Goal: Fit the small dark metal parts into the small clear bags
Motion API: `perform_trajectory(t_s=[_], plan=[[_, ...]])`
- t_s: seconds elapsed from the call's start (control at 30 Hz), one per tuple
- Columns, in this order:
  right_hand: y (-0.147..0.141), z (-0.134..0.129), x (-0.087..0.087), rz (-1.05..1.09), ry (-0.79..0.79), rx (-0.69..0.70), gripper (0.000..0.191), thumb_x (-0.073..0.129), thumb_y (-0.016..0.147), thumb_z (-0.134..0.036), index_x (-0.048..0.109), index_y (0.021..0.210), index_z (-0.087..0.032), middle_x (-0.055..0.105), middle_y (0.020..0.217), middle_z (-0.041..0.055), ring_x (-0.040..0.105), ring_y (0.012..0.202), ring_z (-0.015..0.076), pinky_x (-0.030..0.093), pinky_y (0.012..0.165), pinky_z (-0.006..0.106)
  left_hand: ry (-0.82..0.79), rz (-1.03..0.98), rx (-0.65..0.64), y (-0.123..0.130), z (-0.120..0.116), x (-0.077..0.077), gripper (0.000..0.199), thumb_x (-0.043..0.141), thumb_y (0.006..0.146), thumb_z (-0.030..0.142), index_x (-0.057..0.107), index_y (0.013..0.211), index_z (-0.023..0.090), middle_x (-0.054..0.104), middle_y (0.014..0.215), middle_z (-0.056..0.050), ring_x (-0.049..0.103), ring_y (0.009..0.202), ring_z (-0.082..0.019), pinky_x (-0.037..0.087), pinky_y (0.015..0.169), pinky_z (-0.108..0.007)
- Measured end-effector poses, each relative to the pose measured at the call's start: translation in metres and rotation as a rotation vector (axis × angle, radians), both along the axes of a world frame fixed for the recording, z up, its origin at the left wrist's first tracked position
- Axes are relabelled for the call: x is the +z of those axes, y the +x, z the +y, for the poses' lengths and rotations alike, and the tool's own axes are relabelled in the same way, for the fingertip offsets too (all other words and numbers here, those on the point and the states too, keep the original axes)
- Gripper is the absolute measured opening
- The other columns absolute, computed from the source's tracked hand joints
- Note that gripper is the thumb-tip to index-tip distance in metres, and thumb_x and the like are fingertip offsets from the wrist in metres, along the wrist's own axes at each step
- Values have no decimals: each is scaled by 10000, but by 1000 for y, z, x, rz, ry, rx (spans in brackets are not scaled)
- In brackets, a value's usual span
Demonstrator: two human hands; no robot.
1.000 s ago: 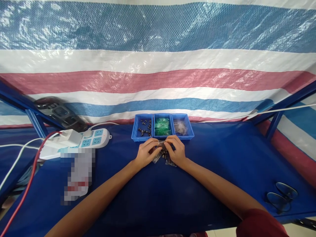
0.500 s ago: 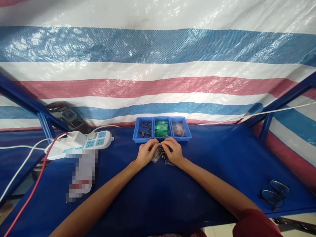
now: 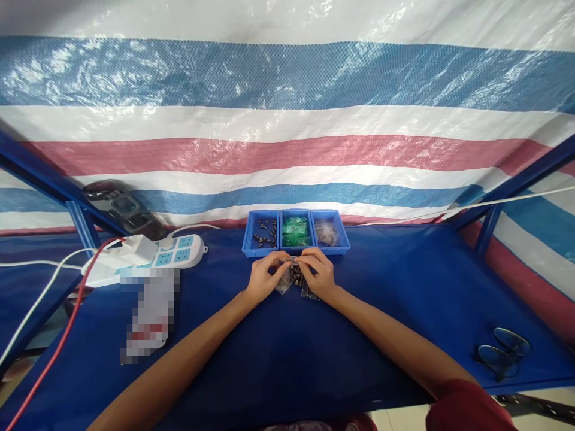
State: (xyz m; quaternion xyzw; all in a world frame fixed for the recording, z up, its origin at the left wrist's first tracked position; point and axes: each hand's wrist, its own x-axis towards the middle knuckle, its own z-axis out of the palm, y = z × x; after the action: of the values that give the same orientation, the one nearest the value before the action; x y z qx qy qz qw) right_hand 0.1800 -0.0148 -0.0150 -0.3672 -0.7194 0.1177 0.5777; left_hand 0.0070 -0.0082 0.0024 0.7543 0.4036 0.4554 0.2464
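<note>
Both hands meet at the front of the blue bins, fingertips pinched together. My left hand (image 3: 264,276) and my right hand (image 3: 320,275) grip the edge of a small clear plastic bag (image 3: 291,259) between them; fine detail there is too small to make out. Below the fingers lies a little pile of small dark metal fittings (image 3: 296,275). Another clear bag (image 3: 284,284) rests by my left fingers, and one more (image 3: 308,291) is partly hidden under my right hand.
Three joined blue bins hold small metal fittings (image 3: 265,224), green packets (image 3: 295,230) and clear bags (image 3: 326,233). A white power strip (image 3: 182,254) with cables stands left, near a blurred-out item (image 3: 155,311). Glasses (image 3: 503,353) lie at right on the blue table (image 3: 287,359).
The view has shifted slightly. Both hands stay together at the same spot, with only small finger movement at the bag's edge.
</note>
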Motion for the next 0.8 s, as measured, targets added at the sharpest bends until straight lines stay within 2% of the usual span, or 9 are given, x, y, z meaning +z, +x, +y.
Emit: perform_trajectory(t_s=[0.13,0.23,0.3,0.37,0.47,0.63,0.8], plan=[[2,-4,5,-30,-43,87,224,463,895,-195,642,1028,-175,592,941,101,601,788,175,535,665,310,23,8,31,0,2,-4,215,586,855,310,641,1024,191,714,884,-28,684,683,-128,550,659,-220],[1,-4,7,-27,-106,83,269,504,885,-249,596,1122,-161,569,1061,128,599,803,172,544,667,307,39,-18,47,-1,5,-8,209,592,851,315,662,999,185,719,934,-45,695,751,-160,568,706,-258],[-1,-2,6,-18,-144,57,233,521,889,-271,611,1075,-165,592,1023,115,600,783,165,540,674,303,53,-26,48,-2,6,-9,185,600,847,307,674,961,182,725,897,-41,694,749,-166,570,708,-268],[-2,1,6,-14,-165,49,170,511,904,-273,640,951,-173,624,877,77,595,723,154,522,654,292,69,-16,45,-2,6,-10,154,598,849,294,680,920,185,726,843,-28,691,737,-162,566,695,-259],[-3,3,4,-16,-159,60,182,507,914,-267,640,832,-174,617,736,42,578,665,147,486,624,282,89,29,43,-1,5,-10,144,575,865,291,675,884,189,715,761,-11,679,692,-146,546,645,-234],[-3,2,3,-64,-128,71,208,484,924,-276,618,803,-173,595,706,37,554,642,146,454,609,281,118,122,45,0,7,-9,232,496,909,343,647,850,178,649,615,15,612,541,-102,474,546,-196],[-3,1,3,-98,-123,86,244,426,944,-268,588,788,-174,566,698,32,536,635,142,442,612,274,177,252,-19,0,7,-6,338,381,955,316,605,749,167,586,556,20,555,498,-84,422,528,-185]])
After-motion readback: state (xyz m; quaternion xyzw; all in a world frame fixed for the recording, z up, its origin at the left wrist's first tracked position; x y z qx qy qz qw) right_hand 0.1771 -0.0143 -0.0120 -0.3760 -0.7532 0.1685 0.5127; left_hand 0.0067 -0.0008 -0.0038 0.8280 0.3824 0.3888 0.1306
